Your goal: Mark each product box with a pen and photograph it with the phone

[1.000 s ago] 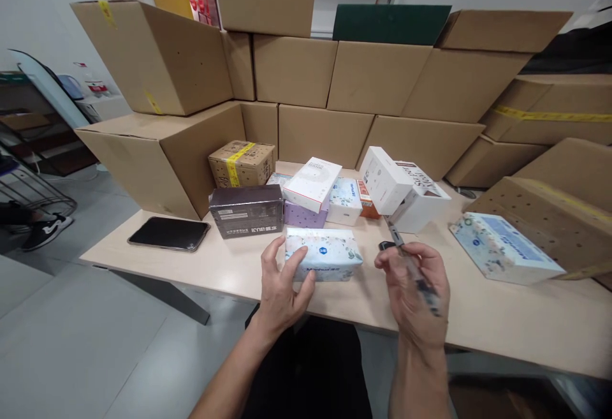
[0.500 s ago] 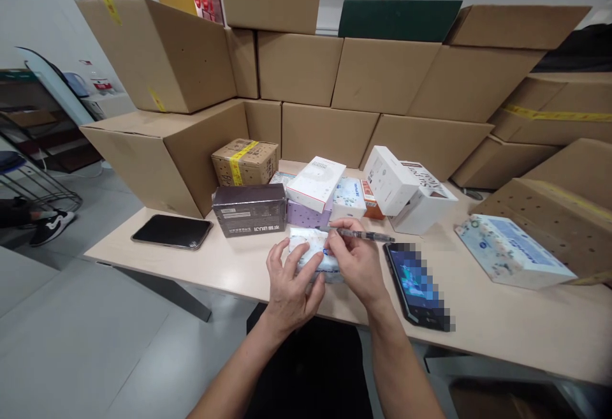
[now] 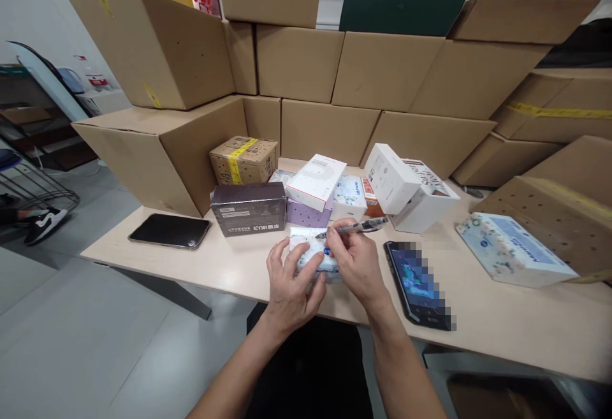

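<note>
A white and pale-blue soft tissue pack (image 3: 305, 235) lies on the table near its front edge. My left hand (image 3: 295, 279) grips it from the left, fingers spread across its top and thumb along the near side. In my right hand (image 3: 356, 259) is a dark, patterned pen (image 3: 367, 225), pinched between thumb and fingers. Its tip points left and is at the upper surface of the pack; whether it touches I cannot tell. The side of my right hand rests against the pack's right end, partly hiding it.
Behind the pack stand a dark brown box (image 3: 248, 208), a purple box (image 3: 308, 213) and white boxes (image 3: 391, 178). One phone (image 3: 169, 231) lies left, another (image 3: 415, 285) right. A floral tissue box (image 3: 514, 250) is far right. Cardboard cartons (image 3: 329, 129) wall the back.
The pen tip has moved left and slightly down over the pack, and the pen's back end has tilted up. My left hand keeps its hold. The view has shifted slightly.
</note>
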{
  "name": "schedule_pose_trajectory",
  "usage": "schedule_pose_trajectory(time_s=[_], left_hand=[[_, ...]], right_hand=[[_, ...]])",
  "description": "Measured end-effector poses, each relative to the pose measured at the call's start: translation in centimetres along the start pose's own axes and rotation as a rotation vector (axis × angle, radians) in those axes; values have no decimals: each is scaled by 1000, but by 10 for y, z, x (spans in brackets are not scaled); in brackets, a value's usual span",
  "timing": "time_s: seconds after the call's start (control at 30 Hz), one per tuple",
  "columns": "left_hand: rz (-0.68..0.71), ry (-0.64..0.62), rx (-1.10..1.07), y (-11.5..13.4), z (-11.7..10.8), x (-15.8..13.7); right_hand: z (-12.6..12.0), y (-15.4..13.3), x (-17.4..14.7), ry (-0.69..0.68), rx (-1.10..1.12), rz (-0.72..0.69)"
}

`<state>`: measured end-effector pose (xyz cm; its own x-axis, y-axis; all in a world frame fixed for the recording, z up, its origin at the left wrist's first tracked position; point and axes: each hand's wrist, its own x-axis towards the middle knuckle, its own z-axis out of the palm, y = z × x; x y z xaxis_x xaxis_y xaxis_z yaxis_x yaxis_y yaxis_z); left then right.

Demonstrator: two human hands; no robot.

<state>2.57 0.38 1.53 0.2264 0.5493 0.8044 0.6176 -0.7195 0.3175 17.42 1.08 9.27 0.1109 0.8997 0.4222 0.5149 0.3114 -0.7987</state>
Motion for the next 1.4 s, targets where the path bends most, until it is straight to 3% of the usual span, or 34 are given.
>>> schedule_pose_trajectory(time_s=[0.8,0.9,1.0,1.1,1.17,1.27,1.4], left_hand=[[33,5,37,4,-2,3],[39,9,42,4,-3,3],[33,9,47,3,-2,2],[33,8,45,3,-1,1],[33,8,42,2,0,1],[29,6,40,2,2,2],[30,14,45,1,2,3]], right_hand=[[-1,0,-1,-10,-22,-49],[3,3,-6,123,74,-37],[-2,12,-16,420,223,-50],[-20,29,-32,601,57,-54],[-34,45,-45,506,-220,-80],[-48,66,-61,177,-646,-131],[-44,79,-68,-61,-1007,-76]])
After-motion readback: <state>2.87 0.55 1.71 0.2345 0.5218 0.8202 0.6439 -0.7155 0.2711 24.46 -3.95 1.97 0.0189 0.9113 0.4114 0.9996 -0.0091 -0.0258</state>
